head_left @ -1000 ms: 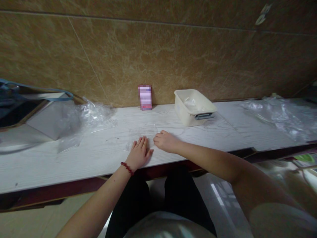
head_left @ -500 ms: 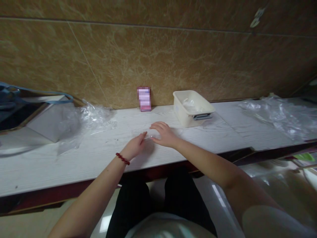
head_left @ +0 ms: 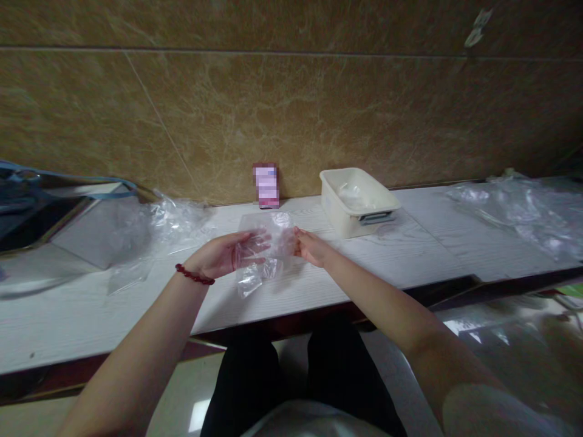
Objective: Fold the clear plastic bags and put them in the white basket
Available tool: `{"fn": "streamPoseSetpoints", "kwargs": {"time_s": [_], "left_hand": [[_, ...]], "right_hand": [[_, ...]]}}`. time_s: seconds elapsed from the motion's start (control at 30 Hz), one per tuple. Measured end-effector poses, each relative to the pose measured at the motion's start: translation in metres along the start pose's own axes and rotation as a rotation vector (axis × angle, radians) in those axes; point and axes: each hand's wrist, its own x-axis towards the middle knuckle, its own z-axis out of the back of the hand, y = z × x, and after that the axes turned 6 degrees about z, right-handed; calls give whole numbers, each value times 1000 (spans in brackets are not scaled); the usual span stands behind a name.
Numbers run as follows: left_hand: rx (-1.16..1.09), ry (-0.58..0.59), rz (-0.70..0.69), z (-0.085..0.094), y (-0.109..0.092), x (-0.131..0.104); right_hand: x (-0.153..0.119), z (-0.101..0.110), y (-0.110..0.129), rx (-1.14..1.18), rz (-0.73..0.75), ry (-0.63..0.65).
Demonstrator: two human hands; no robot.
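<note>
Both hands grip a thin clear plastic bag raised above the white wood-grain table: left hand under it, right hand apparently pinching its edge, near the cream plastic tub.

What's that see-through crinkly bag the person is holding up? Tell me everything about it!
The clear plastic bag is thin, shiny and wrinkled, so see-through that fingers and the white table show behind it. It is held up off the table, between both hands: the left hand lies open against one side, and the right hand grips the other edge. Its lower corner hangs down crumpled.
</note>
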Motion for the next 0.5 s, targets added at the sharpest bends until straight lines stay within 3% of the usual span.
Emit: {"fn": "streamPoseSetpoints", "kwargs": {"time_s": [0.1,0.2,0.5], "left_hand": [[-173,-19,8,10,0,11],[-265,-53,52,18,0,22],[-261,-156,217,41,4,62]], "right_hand": [[4,3,2,159,-127,66],[8,5,4,154,-156,91],[46,13,-3,47,-308,130]]}}
